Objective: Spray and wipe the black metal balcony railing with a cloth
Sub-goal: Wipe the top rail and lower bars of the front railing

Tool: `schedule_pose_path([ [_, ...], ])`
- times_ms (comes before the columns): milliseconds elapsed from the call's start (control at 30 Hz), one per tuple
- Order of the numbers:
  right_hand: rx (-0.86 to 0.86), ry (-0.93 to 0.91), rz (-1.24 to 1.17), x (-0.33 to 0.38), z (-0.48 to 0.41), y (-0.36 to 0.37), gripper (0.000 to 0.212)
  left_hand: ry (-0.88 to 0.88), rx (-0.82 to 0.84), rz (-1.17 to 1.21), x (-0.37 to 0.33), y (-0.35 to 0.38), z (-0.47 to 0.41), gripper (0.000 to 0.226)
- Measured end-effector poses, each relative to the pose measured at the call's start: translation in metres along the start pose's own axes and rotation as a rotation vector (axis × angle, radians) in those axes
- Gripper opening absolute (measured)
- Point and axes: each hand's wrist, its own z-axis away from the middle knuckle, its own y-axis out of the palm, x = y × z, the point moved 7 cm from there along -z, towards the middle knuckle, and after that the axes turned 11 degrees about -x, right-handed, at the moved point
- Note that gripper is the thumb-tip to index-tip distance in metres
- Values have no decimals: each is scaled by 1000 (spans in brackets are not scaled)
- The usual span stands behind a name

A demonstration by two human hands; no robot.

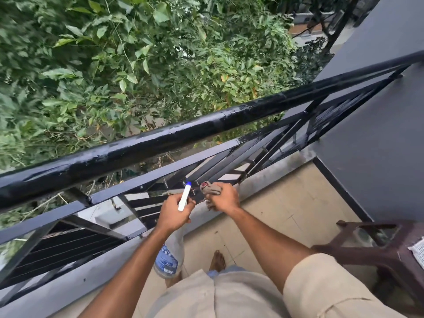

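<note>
**A:** Your left hand (174, 212) is wrapped round the neck of the spray bottle (171, 255), with the fingers curled tight on it. The white nozzle with its blue tip sticks out past your knuckles and points at the lower bars of the railing (183, 136). The clear body with the blue label hangs below your wrist.

**B:** Your right hand (223, 199) grips the cloth (212, 188), a greyish-brown wad bunched in your fist. It bulges out ahead of your fingers at a low bar, just beside the nozzle tip. A fold of it also hangs out under your palm.

**A:** Your two hands sit close together, nearly touching. Both are under the thick top rail, which runs well above your fingertips and shines wet in patches.

**B:** Beyond your fingers, through the bars, you see green leaves (114, 65). Behind your right wrist lies the tiled floor (286, 203). Farther out on that side, a dark brown plastic stool (378, 249) stands near the grey wall (378, 134).

**A:** Your bare foot (219, 260) shows on the tiles below your forearms, beside the bottle's base.
</note>
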Motion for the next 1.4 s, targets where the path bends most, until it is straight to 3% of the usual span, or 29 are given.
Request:
schedule_pose_path([
  [100,-98,43,-47,-14,-3,-34,11,-10,18,-12,2,7,-2,22],
  [233,-160,92,-88,-38,-12,-45,26,-48,54,-85,17,24,-7,19],
  [500,-12,31,-54,-46,-6,-21,27,-250,-14,-274,61,40,-21,33],
  [700,91,-18,-24,-48,-11,-2,33,-361,-34,-210,66,49,-28,25],
  [867,86,-45,-17,-44,-21,-5,25,-340,-45,-197,59,59,-31,29],
  [1067,17,-44,1,-52,-39,-16,48,-326,52,-60,44,83,-37,26],
  [1400,-102,-50,34,-59,-41,-56,49,-211,118,51,11,104,-48,29],
])
